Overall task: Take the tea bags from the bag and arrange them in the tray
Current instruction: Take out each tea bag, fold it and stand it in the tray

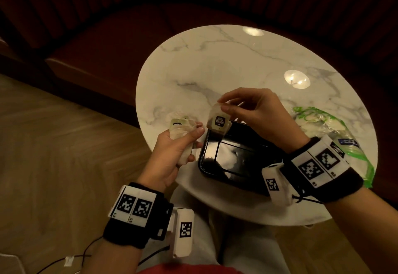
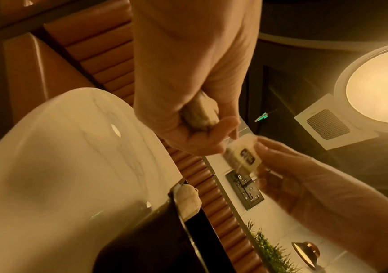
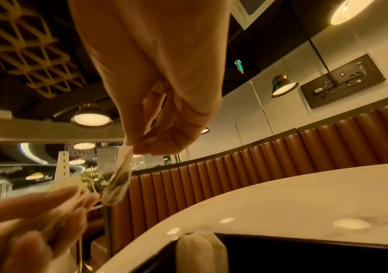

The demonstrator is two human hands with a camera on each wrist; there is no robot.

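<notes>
Over the near-left corner of the black tray (image 1: 256, 142), my right hand (image 1: 223, 104) pinches the top of a single tea bag (image 1: 218, 123) with a dark label; it hangs just above the rim. Left of the tray, my left hand (image 1: 195, 144) grips a bunch of several white tea bags (image 1: 182, 130). The left wrist view shows the left hand (image 2: 211, 133) round the bunch (image 2: 199, 114) and the labelled tea bag (image 2: 244, 155). My right hand (image 3: 136, 144) dangles that tea bag (image 3: 120, 182) in the right wrist view. One tea bag (image 2: 188, 201) stands inside the tray (image 2: 164, 240).
The tray sits at the near edge of a round white marble table (image 1: 215, 69). A clear plastic bag with green print (image 1: 323, 127) lies on the table behind my right wrist. A brown padded bench curves round the far side; wooden floor lies to the left.
</notes>
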